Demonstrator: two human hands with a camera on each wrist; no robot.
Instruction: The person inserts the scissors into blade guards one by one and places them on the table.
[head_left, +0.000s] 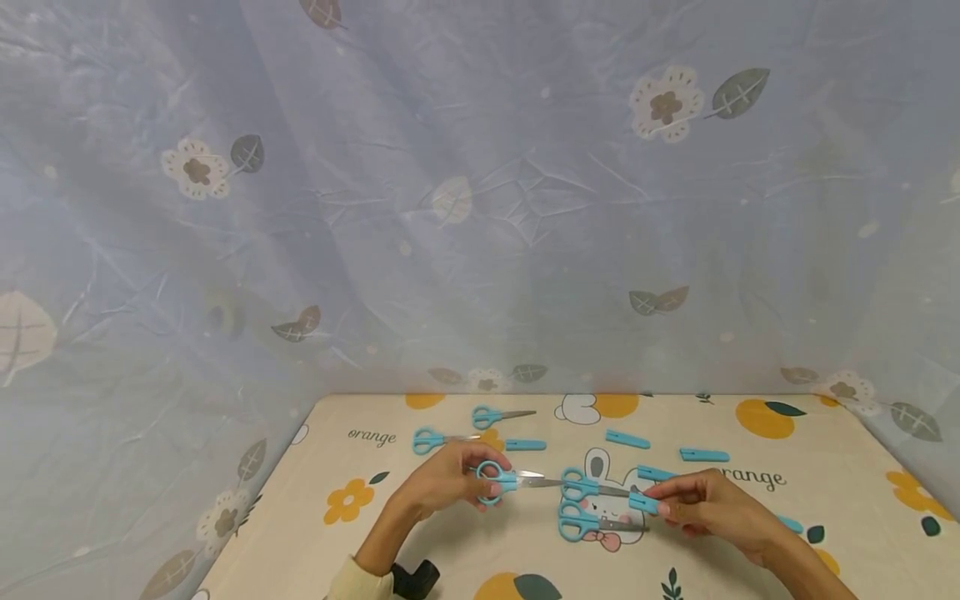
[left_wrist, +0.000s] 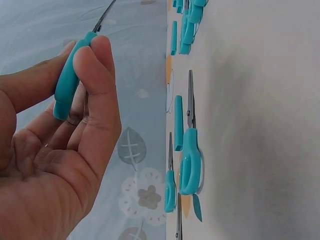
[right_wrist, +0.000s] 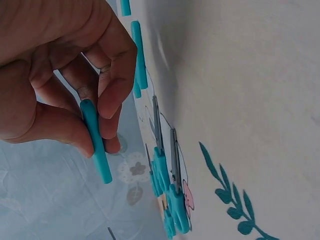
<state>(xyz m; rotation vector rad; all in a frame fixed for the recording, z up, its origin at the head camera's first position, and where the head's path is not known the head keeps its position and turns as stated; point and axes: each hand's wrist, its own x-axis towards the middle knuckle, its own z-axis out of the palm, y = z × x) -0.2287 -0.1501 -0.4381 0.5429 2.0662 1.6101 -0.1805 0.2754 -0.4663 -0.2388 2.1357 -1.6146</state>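
Note:
My left hand (head_left: 446,482) pinches a pair of light-blue-handled scissors (left_wrist: 67,85) by the handle, blades pointing right, above the table. Between thumb and fingertips, my right hand (head_left: 708,507) holds a blue blade cover (right_wrist: 96,142). The cover is apart from the held scissors' tips. Two more pairs, the upper scissors (head_left: 576,485) and the lower scissors (head_left: 579,523), lie between the hands with bare blades. Farther back are two other pairs, the rear scissors (head_left: 487,417) and the left scissors (head_left: 427,441).
Several loose blade covers lie about: one cover (head_left: 526,445) behind my left hand, another cover (head_left: 627,439) at the back, a third cover (head_left: 704,455) to the right. A printed cloth (head_left: 300,517) covers the table. Behind it hangs a floral curtain (head_left: 480,275).

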